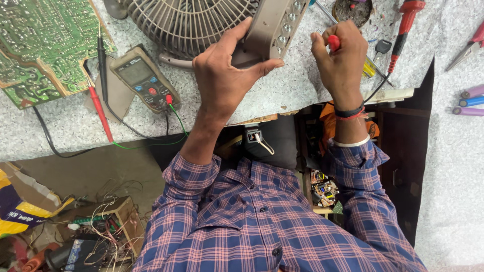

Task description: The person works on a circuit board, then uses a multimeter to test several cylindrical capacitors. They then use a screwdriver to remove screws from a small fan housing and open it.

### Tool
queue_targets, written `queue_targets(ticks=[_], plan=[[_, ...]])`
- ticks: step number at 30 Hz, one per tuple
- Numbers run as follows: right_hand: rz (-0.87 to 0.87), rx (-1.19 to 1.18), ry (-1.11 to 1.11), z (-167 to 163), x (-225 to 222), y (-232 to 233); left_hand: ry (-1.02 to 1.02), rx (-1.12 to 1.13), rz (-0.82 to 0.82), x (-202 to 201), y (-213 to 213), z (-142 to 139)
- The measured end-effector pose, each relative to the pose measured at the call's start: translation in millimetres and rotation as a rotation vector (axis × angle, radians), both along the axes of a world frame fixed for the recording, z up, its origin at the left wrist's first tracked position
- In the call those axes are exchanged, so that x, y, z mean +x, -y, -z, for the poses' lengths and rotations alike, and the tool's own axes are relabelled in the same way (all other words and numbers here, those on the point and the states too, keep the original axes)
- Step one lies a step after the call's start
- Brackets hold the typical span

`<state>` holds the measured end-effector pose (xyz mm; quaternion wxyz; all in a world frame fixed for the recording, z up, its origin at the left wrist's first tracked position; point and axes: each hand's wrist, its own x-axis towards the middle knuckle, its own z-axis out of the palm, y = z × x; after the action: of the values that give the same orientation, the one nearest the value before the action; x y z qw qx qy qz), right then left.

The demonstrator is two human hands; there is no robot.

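A: Where are the hands right now?

B: The left hand (222, 75) is closed around the grey base (267, 30) of the fan (186, 20), which lies tipped over on the speckled counter (282, 95) near its front edge. The right hand (340, 53) is clenched on the red handle of a screwdriver (334, 42), held just beside the base.

A: Is the tip in a screw?

B: I cannot tell; the fingers hide the tip. The base looks to be in one piece and joined to the grille, with its row of buttons in place, so I'd judge the work on it is at an early stage, with opening it up left to do.

A: What else is out?

B: A multimeter (145, 78) with red and black probes lies left of the fan, beside a green circuit board (40, 45). A second red-handled screwdriver (402, 32) rests to the right, with pliers (469, 48) and some pens (469, 100) farther off.
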<state>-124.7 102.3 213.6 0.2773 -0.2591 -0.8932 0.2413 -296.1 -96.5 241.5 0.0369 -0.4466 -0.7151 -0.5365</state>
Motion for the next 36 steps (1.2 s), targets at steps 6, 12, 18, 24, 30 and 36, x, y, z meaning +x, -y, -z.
queue_targets(ticks=[6,12,18,24,30,36], plan=[[-0.118,-0.011,-0.142,-25,-12,21,-0.073,-0.013,-0.024,1,-3,2],[-0.156,-0.043,-0.333,-45,-22,58,-0.022,-0.017,-0.022,4,-2,-2],[-0.162,-0.035,-0.300,-50,-28,76,0.009,-0.047,-0.028,6,-2,-2],[-0.156,-0.148,-0.286,-53,-27,82,-0.025,-0.052,-0.001,6,-3,0],[-0.131,-0.393,-0.303,-52,-30,79,-0.026,-0.049,-0.014,8,-3,2],[-0.223,-0.380,-0.264,-54,-28,69,-0.011,-0.047,0.002,7,-3,3]])
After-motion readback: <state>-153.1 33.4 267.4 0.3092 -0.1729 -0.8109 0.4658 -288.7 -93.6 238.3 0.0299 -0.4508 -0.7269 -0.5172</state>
